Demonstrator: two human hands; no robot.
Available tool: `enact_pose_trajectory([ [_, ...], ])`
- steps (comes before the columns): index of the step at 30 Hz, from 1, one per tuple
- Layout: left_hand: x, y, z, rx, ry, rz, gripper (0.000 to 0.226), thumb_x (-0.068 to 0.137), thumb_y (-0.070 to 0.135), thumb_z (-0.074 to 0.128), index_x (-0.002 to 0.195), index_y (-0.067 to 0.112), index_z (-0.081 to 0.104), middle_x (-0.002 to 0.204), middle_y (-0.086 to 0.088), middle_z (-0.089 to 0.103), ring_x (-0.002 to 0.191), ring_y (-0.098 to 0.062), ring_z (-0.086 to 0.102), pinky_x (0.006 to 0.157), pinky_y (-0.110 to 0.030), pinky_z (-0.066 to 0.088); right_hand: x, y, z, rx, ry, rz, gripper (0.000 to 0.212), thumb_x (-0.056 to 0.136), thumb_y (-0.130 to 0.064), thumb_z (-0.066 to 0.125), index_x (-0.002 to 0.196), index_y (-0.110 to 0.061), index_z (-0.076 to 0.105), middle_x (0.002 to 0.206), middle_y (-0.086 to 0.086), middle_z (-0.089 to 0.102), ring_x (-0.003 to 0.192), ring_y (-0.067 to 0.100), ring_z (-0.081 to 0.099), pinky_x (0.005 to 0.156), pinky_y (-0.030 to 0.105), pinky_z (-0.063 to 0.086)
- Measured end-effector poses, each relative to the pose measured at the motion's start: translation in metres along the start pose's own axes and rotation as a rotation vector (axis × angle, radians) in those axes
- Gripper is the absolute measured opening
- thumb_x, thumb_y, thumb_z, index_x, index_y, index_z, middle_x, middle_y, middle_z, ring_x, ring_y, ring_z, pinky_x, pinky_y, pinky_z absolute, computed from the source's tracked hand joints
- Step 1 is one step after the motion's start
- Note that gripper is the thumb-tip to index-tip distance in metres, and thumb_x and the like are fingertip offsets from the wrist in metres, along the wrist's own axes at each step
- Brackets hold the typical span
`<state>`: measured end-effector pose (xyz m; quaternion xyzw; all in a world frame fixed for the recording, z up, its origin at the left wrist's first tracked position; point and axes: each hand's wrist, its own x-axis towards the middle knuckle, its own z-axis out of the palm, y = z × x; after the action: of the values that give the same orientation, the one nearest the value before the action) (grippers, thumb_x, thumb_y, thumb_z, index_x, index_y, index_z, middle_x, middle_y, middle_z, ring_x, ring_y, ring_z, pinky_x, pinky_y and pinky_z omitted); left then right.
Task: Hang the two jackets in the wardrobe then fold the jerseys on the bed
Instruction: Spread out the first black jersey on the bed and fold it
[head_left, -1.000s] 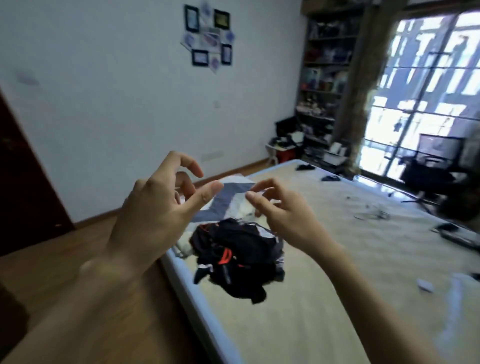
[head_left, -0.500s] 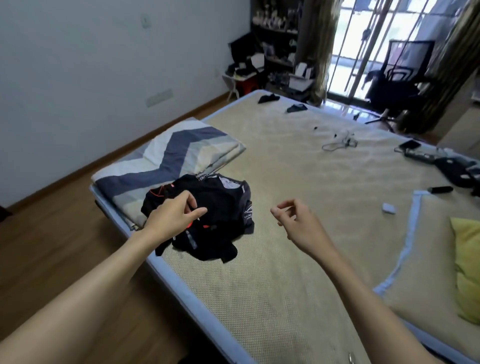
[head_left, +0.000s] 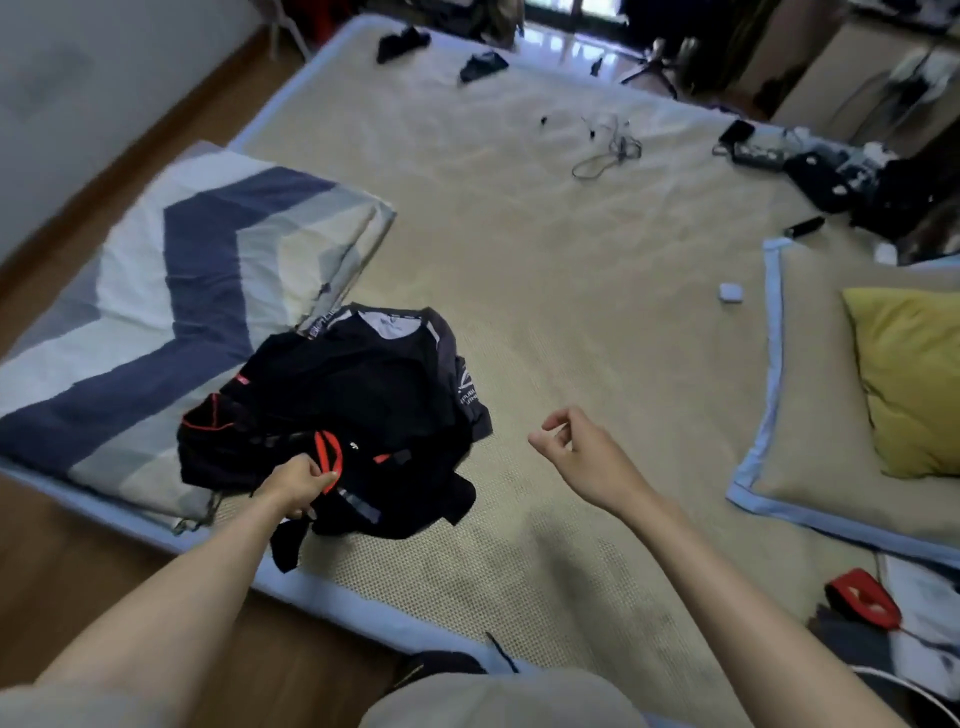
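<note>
Since half a second ago, left hand (head_left: 298, 486) dropped onto the heap of jerseys (head_left: 337, 415) and pinched the near edge; view tipped further down.

I read the right hand (head_left: 576, 452) as loosely curled, holding nothing, above bare mat at centre frame. Heap sits lower left on the bed (head_left: 545, 260), partly overlapping the folded striped blanket (head_left: 182, 270). My plan: lift one jersey free, shake flat on the clear mat to the right, avoiding the cable (head_left: 608, 150) at upper centre. Yellow pillow (head_left: 914, 379) at right; wood floor (head_left: 78, 561) lower left.
</note>
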<state>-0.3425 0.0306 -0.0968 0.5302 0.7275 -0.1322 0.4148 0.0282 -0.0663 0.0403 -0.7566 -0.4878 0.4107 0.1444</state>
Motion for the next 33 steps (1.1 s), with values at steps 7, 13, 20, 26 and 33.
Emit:
enact_pose_trajectory([
  [7,0.068,-0.032,0.044,-0.051,-0.094,-0.099,0.053,0.095,0.042,0.064,0.134,0.014,0.042,0.093,-0.014,0.065,0.071,-0.032,0.069,0.054,-0.033,0.054,-0.003,0.033,0.006,-0.017,0.054,0.241,0.035,0.096,-0.053,0.059,0.113,-0.023,0.054,0.093,0.001,0.066,0.077,0.015,0.064,0.074,0.035,0.050],
  [13,0.085,-0.042,0.055,-0.317,-0.153,-0.171,0.018,0.099,0.020,0.064,0.105,0.004,0.061,0.096,-0.022,0.065,0.060,-0.028,0.059,0.055,-0.031,0.048,-0.015,0.038,0.007,-0.056,0.059,0.304,0.036,0.098,-0.053,0.056,0.115,-0.022,0.053,0.096,0.002,0.067,0.084,0.016,0.063,0.073,0.032,0.047],
  [20,0.085,-0.050,0.056,-0.228,-0.223,-0.148,0.018,0.099,0.021,0.063,0.112,0.013,0.053,0.115,-0.019,0.060,0.078,-0.031,0.065,0.056,-0.037,0.055,-0.029,0.040,0.019,-0.064,0.014,0.271,0.034,0.098,-0.056,0.055,0.111,-0.025,0.053,0.098,0.006,0.069,0.080,0.020,0.065,0.072,0.035,0.051],
  [26,0.027,-0.023,0.042,-0.190,0.040,0.164,0.032,0.095,0.025,0.067,0.081,-0.003,0.064,0.074,-0.019,0.072,0.066,-0.025,0.071,0.058,-0.038,0.060,-0.043,0.044,0.019,-0.075,-0.047,0.162,0.036,0.097,-0.059,0.055,0.108,-0.026,0.055,0.097,0.002,0.068,0.072,0.011,0.059,0.066,0.028,0.048],
  [33,-0.109,0.067,-0.009,-0.097,0.132,0.666,0.035,0.089,0.042,0.073,0.071,0.015,0.059,0.059,-0.003,0.065,0.057,-0.019,0.065,0.061,-0.035,0.056,-0.059,0.035,-0.009,-0.073,-0.090,-0.018,0.040,0.097,-0.058,0.055,0.114,-0.022,0.055,0.098,0.000,0.066,0.072,0.009,0.057,0.071,0.029,0.048],
])
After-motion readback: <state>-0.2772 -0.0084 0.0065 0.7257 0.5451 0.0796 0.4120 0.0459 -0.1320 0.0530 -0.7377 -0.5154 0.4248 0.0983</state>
